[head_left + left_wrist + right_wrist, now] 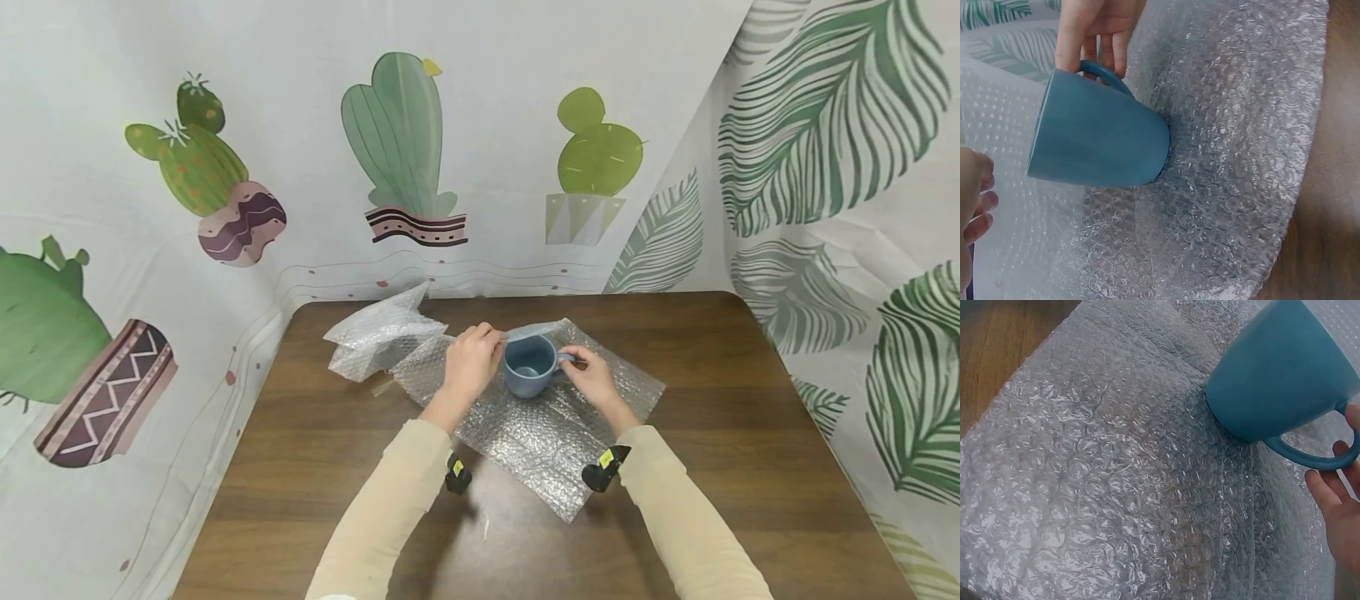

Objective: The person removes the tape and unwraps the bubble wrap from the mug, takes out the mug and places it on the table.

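one mug (pixel 525 386), two yellow-labelled wrist cameras (pixel 597 477)

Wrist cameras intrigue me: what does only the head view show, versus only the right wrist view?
Head only: left hand, crumpled clear bubble-wrap bundle, white cactus-print wall cloth. Right wrist only: the lower joint between the smooth blue mug and its curved handle. Both: that mug, the right hand gripping its handle, clear bubble-wrap sheet, brown wood-grain table.

a brown wood-grain table (pixel 300 483) bears 1 spread bubble-wrap sheet (pixel 525 429) and 1 crumpled bubble-wrap bundle (pixel 382 332) beside it.
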Action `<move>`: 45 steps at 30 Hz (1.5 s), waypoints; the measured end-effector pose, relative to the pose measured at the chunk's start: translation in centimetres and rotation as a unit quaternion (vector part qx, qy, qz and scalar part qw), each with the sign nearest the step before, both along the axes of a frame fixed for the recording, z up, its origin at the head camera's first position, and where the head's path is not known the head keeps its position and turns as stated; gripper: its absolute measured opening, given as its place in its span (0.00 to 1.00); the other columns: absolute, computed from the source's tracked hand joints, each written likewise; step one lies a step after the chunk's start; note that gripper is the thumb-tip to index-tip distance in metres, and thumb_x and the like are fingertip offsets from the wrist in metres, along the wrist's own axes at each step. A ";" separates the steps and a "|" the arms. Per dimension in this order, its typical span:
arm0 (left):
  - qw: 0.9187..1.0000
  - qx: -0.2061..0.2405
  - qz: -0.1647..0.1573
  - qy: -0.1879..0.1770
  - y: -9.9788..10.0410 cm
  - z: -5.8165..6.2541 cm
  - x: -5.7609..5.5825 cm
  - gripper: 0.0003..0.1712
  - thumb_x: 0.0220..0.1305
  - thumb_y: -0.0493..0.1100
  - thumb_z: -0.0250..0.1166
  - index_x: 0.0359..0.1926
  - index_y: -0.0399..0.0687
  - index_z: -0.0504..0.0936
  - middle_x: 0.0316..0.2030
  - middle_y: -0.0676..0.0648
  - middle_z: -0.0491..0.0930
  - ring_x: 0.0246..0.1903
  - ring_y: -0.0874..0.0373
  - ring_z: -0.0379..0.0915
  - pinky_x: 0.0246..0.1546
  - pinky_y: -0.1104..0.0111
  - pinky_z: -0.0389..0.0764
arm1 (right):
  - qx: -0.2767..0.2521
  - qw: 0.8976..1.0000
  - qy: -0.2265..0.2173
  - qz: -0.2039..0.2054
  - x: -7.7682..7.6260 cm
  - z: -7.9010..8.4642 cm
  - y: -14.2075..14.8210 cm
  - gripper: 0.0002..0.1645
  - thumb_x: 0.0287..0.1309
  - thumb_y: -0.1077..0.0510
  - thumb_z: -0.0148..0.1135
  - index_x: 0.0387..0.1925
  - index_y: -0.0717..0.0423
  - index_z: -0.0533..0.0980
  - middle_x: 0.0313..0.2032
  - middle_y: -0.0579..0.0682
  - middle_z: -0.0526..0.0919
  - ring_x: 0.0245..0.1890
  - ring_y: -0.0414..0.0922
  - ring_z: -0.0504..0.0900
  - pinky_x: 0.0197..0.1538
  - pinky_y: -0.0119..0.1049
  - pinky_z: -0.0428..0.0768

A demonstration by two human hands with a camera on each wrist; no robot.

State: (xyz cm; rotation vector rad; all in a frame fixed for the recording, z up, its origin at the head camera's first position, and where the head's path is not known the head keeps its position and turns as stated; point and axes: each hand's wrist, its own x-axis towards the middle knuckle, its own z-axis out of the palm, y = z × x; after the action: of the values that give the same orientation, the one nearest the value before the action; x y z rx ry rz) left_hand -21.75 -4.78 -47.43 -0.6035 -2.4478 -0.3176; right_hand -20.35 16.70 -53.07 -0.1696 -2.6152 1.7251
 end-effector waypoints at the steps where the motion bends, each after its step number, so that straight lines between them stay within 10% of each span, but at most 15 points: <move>1: 1.000 0.004 0.003 -0.003 0.0 0.1 -0.1 0.06 0.53 0.40 0.67 0.34 0.54 0.85 0.29 0.55 0.80 0.27 0.60 0.75 0.25 0.71 0.78 | 0.000 1.000 0.001 0.000 0.0 0.0 0.0 0.15 0.59 0.60 0.58 0.47 0.60 0.75 0.47 0.59 0.78 0.46 0.51 0.77 0.40 0.28 0.73; 31: 0.991 0.085 0.066 -0.082 -0.1 1.2 -2.7 0.04 0.56 0.36 0.63 0.29 0.48 0.75 0.24 0.51 0.77 0.24 0.57 0.74 0.23 0.65 0.76 | -0.016 1.000 0.001 0.002 0.0 -0.2 0.1 0.15 0.59 0.60 0.58 0.47 0.61 0.75 0.48 0.60 0.78 0.46 0.51 0.77 0.40 0.26 0.73; 45: 0.986 0.025 0.095 -0.134 -0.2 0.5 -3.1 0.15 0.56 0.38 0.64 0.46 0.51 0.81 0.45 0.51 0.79 0.45 0.55 0.74 0.45 0.66 0.78 | -0.013 1.000 -0.007 0.009 0.2 -0.2 0.2 0.15 0.60 0.59 0.57 0.48 0.59 0.75 0.48 0.59 0.77 0.47 0.51 0.77 0.40 0.29 0.74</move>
State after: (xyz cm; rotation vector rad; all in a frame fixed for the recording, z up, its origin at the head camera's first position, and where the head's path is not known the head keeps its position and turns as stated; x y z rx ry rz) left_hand -24.82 -4.98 -46.94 -0.3169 -2.7200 -0.4036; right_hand -20.19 16.93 -53.23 -0.1596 -2.6125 1.7691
